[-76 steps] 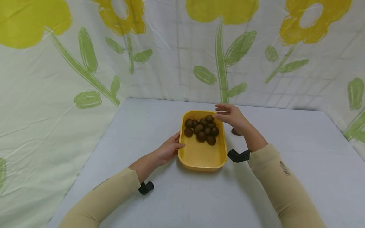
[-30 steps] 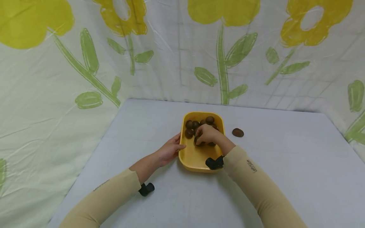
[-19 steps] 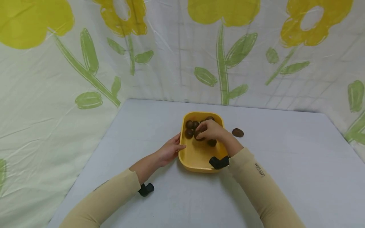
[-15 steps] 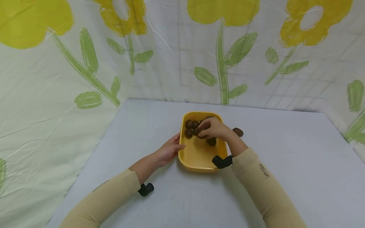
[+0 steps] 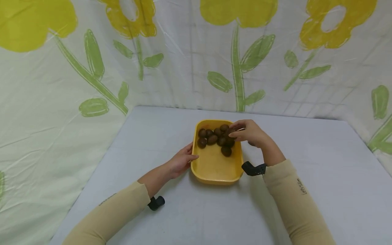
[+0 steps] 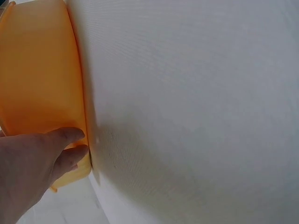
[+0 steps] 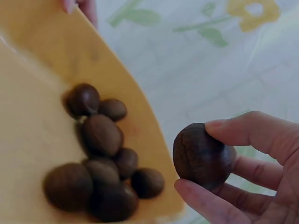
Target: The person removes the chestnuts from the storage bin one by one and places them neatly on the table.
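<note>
A yellow rectangular tray (image 5: 214,168) stands on the table with several brown chestnuts (image 5: 212,139) gathered toward its far end. My left hand (image 5: 180,162) grips the tray's left side, thumb over the rim; in the left wrist view its fingers (image 6: 70,156) lie against the outer wall. Over the tray's right rim, my right hand (image 5: 252,132) pinches one chestnut (image 7: 203,156) between thumb and fingers, lifted above the others. Another chestnut (image 5: 251,143) lies on the table right of the tray, mostly hidden behind the right hand.
The table (image 5: 171,217) has a pale cover. Behind it hangs a white curtain (image 5: 183,68) printed with yellow flowers. Each wrist wears a black camera mount, such as the right mount (image 5: 253,168).
My right hand went down into the tray, took hold of a chestnut, and has lifted it rightward to the rim. My left hand has stayed on the tray.
</note>
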A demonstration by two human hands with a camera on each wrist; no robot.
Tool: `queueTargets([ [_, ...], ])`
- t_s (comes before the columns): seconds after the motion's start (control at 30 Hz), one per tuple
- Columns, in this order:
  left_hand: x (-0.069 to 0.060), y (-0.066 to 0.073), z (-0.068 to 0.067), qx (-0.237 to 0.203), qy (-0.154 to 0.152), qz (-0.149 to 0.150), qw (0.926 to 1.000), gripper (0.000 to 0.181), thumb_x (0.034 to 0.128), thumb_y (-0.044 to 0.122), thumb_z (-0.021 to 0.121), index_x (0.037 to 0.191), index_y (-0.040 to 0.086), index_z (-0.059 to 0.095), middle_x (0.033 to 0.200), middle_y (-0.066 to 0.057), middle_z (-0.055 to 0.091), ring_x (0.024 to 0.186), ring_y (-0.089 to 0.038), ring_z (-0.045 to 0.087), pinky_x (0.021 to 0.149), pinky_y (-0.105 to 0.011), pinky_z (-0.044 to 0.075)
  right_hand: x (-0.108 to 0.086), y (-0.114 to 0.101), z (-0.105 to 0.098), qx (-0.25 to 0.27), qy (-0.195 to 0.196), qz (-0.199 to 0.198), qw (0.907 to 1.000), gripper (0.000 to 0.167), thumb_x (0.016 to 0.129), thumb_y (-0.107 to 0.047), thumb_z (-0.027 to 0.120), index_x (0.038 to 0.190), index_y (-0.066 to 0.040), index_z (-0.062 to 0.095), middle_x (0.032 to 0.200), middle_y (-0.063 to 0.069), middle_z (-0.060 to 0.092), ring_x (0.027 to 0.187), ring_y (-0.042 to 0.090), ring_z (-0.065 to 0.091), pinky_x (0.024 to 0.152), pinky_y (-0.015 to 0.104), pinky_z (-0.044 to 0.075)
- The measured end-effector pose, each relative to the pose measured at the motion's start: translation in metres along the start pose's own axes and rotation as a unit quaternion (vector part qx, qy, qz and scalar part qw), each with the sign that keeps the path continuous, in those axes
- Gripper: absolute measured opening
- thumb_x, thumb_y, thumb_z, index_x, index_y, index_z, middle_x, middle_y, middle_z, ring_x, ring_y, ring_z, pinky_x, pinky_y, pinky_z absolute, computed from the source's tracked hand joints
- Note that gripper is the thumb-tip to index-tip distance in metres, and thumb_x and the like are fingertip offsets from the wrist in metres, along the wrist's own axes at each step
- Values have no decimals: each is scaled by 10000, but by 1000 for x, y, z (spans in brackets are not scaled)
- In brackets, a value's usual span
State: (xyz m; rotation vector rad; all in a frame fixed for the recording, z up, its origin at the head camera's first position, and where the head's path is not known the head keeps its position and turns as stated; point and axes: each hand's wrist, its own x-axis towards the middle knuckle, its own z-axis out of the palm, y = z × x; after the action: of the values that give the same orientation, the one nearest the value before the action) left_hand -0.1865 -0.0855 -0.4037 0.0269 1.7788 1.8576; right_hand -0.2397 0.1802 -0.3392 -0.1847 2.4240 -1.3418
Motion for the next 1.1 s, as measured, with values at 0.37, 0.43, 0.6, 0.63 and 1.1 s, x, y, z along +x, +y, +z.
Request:
queueTargets([
  [0.37, -2, 3, 2, -68, 11, -21, 10000, 650, 963, 24, 409, 1511, 137, 78, 1569, -62, 162, 1397, -257, 283, 1116, -453, 287, -21, 29, -49, 131, 760, 178, 9969, 492, 873, -246, 646, 1277, -4, 505, 1226, 150, 554, 889, 20, 610, 847, 274, 536],
  [0.43, -2, 3, 1, -65, 16, -18, 10000, 651, 962, 24, 411, 1511, 134, 79, 1568, -64, 164, 1397, -258, 283, 1116, -452, 288, -23, 36, -54, 279, 885, 214, 9955, 511, 873, -235, 647, 1290, 12, 485, 1226, 149, 534, 845, -21, 602, 838, 251, 535],
  [0.6, -3, 3, 0, -87, 9, -25, 10000, 655, 962, 21, 410, 1512, 142, 76, 1570, -57, 155, 1400, -255, 276, 1119, -446, 284, -25, 57, -59, 514, 1117, 296, 9920, 537, 887, -224, 628, 1317, 40, 442, 1253, 170, 481, 797, -68, 591, 865, 274, 525],
  [0.63, -3, 3, -1, -89, -3, -28, 10000, 655, 963, 22, 410, 1512, 144, 73, 1571, -56, 152, 1401, -255, 273, 1119, -446, 284, -26, 61, -60, 518, 1175, 307, 9913, 543, 890, -230, 625, 1321, 42, 438, 1248, 169, 480, 789, -76, 589, 870, 279, 523],
  [1.1, -2, 2, 1, -48, -7, -17, 10000, 655, 964, 35, 414, 1512, 146, 72, 1571, -56, 154, 1405, -249, 267, 1124, -440, 275, -32, 110, -62, 161, 1930, 631, 9790, 518, 895, -198, 599, 1296, 96, 455, 1250, 260, 488, 678, -104, 562, 701, 145, 529],
])
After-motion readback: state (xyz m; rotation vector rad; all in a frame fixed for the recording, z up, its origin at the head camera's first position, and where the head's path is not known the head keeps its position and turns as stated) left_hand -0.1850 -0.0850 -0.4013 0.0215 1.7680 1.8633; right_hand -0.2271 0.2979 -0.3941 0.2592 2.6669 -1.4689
